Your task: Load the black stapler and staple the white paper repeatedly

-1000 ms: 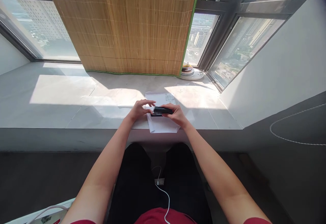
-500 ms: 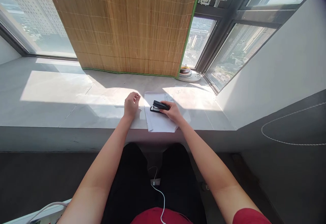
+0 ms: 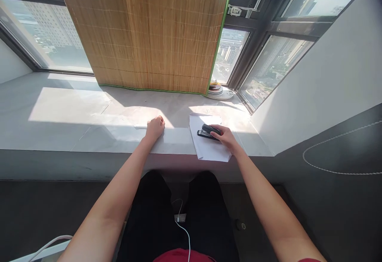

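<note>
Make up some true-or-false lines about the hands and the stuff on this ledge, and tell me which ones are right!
1. The right hand holds the stapler. True.
2. The stapler lies on the bare sill. False: it sits on the paper.
3. The left hand touches the paper. False: it rests curled on the sill, apart from the paper.
4. A bamboo blind hangs in front of the window. True.
5. The plates are next to the left hand. False: they are stacked in the far corner by the window, beyond the right hand.
</note>
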The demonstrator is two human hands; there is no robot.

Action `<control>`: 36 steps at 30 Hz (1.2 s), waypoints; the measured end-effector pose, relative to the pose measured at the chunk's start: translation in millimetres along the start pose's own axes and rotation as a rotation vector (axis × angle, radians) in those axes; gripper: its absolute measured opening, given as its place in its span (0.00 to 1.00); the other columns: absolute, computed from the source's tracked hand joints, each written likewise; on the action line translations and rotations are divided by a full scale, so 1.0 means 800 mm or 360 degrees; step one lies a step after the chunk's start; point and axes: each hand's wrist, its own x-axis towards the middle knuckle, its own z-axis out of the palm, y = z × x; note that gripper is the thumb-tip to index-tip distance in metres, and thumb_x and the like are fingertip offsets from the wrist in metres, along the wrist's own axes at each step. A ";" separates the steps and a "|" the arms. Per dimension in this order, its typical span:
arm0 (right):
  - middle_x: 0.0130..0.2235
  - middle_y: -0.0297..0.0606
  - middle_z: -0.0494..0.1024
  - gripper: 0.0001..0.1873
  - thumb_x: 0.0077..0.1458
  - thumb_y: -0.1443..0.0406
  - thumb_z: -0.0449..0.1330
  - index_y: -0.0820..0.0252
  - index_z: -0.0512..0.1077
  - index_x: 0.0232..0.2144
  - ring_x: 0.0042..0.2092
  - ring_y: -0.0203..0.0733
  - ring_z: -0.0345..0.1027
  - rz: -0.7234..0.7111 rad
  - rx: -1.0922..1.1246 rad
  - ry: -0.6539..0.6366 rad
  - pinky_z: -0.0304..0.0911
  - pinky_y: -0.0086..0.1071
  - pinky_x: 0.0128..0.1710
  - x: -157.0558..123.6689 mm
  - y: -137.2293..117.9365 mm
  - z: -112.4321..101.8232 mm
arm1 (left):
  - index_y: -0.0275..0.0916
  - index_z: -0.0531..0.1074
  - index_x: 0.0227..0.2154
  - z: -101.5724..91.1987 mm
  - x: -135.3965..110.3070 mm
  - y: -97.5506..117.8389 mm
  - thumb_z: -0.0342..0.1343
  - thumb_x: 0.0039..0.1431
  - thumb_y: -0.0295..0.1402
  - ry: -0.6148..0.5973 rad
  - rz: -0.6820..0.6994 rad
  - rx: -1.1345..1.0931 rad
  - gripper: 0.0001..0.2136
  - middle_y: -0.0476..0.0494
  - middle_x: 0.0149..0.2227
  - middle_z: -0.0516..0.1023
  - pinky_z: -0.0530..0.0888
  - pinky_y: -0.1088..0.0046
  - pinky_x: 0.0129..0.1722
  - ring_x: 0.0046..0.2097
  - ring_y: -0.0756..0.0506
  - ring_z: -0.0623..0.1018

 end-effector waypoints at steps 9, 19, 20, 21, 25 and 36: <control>0.63 0.50 0.80 0.22 0.64 0.56 0.59 0.58 0.80 0.56 0.64 0.57 0.73 -0.0252 -0.0853 0.0199 0.68 0.55 0.67 0.102 0.039 -0.030 | 0.36 0.66 0.72 -0.060 -0.014 -0.146 0.44 0.74 0.45 0.0128 -0.0623 0.0263 0.30 0.23 0.77 0.57 0.50 0.21 0.69 0.77 0.17 0.53; 0.77 0.62 0.58 0.35 0.73 0.58 0.45 0.72 0.59 0.74 0.79 0.62 0.48 -0.0013 -0.1455 -0.0230 0.46 0.59 0.77 0.182 0.050 0.072 | 0.39 0.64 0.73 -0.051 -0.018 -0.161 0.40 0.74 0.43 0.0149 -0.0634 0.0341 0.30 0.24 0.78 0.54 0.49 0.19 0.69 0.78 0.17 0.49; 0.77 0.62 0.58 0.35 0.73 0.58 0.45 0.73 0.59 0.74 0.79 0.62 0.47 -0.0037 -0.1469 -0.0228 0.46 0.58 0.77 0.186 0.044 0.091 | 0.39 0.64 0.72 -0.052 -0.018 -0.161 0.40 0.74 0.43 0.0152 -0.0636 0.0344 0.30 0.23 0.78 0.54 0.50 0.19 0.69 0.78 0.17 0.49; 0.77 0.62 0.58 0.35 0.73 0.58 0.45 0.73 0.58 0.74 0.80 0.61 0.46 -0.0065 -0.1470 -0.0235 0.45 0.58 0.78 0.191 0.035 0.113 | 0.39 0.64 0.72 -0.052 -0.018 -0.161 0.40 0.74 0.43 0.0151 -0.0638 0.0348 0.29 0.23 0.78 0.54 0.50 0.19 0.69 0.78 0.17 0.49; 0.77 0.65 0.57 0.35 0.73 0.60 0.46 0.78 0.56 0.74 0.80 0.64 0.46 -0.0213 -0.1288 -0.0249 0.44 0.57 0.78 0.210 -0.010 0.226 | 0.38 0.64 0.72 -0.052 -0.019 -0.164 0.39 0.74 0.43 0.0140 -0.0637 0.0347 0.29 0.23 0.78 0.54 0.50 0.20 0.69 0.78 0.17 0.50; 0.81 0.50 0.48 0.36 0.74 0.61 0.49 0.73 0.51 0.77 0.81 0.59 0.39 -0.0365 -0.0933 -0.0364 0.38 0.52 0.81 0.235 -0.079 0.378 | 0.40 0.68 0.69 -0.049 -0.015 -0.169 0.39 0.76 0.43 0.0172 -0.0632 0.0302 0.26 0.22 0.77 0.56 0.53 0.19 0.67 0.78 0.17 0.51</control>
